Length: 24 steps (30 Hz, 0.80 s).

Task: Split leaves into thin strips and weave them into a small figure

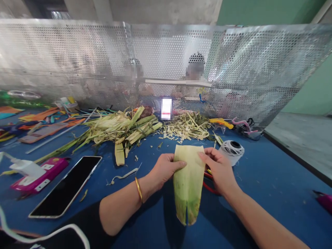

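Both hands hold a broad pale-green leaf strip (pixel 188 183) upright over the blue table (pixel 259 180). My left hand (pixel 164 169), with a gold bangle on its wrist, pinches the strip's upper left edge. My right hand (pixel 219 167) pinches the upper right edge. The strip's lower end is darker green and split into two tips. Red-handled scissors (pixel 210 188) lie on the table partly hidden under my right hand.
A pile of green leaves (pixel 121 128) and a heap of cut scraps (pixel 186 126) lie behind. A spool of white string (pixel 232 150) stands right of my hands. A black phone (pixel 68 185) and pink device (pixel 38 176) lie left. A perforated metal screen (pixel 166 65) backs the table.
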Motion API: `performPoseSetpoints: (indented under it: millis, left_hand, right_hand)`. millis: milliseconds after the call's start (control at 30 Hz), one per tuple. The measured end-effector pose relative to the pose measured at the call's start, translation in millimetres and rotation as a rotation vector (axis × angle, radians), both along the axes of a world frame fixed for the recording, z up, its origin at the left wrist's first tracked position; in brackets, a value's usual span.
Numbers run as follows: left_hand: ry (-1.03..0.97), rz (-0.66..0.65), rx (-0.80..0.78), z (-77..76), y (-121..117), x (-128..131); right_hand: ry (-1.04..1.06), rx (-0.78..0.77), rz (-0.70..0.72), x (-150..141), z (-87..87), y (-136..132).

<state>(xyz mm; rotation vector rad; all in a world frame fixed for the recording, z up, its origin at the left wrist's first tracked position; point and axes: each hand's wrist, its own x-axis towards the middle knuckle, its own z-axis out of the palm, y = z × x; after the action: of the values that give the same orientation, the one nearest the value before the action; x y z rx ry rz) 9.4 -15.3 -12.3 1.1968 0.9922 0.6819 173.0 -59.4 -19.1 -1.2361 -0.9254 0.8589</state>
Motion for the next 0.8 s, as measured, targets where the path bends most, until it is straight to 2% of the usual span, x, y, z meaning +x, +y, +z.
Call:
performPoseSetpoints:
  millis: [233, 400, 633, 700, 800]
  left_hand:
    - [-0.051, 0.092, 0.017, 3.9, 2, 0]
    - [-0.061, 0.087, 0.064, 1.4, -2, 2]
    - [-0.136, 0.058, 0.087, 1.8, -2, 2]
    - [-0.096, 0.056, 0.096, 2.0, -2, 3]
    - [-0.047, 0.031, 0.096, 1.8, -4, 3]
  right_hand:
    - [-0.001, 0.041, -0.043, 1, 7.0, 0]
    - [0.102, -0.130, 0.138, -6, 9.3, -2]
    - [0.018, -0.256, 0.314, -9, 5.8, -7]
    - [-0.040, -0.245, 0.298, -9, 5.4, -7]
    - [-0.163, -0.200, 0.195, -8, 5.4, -6]
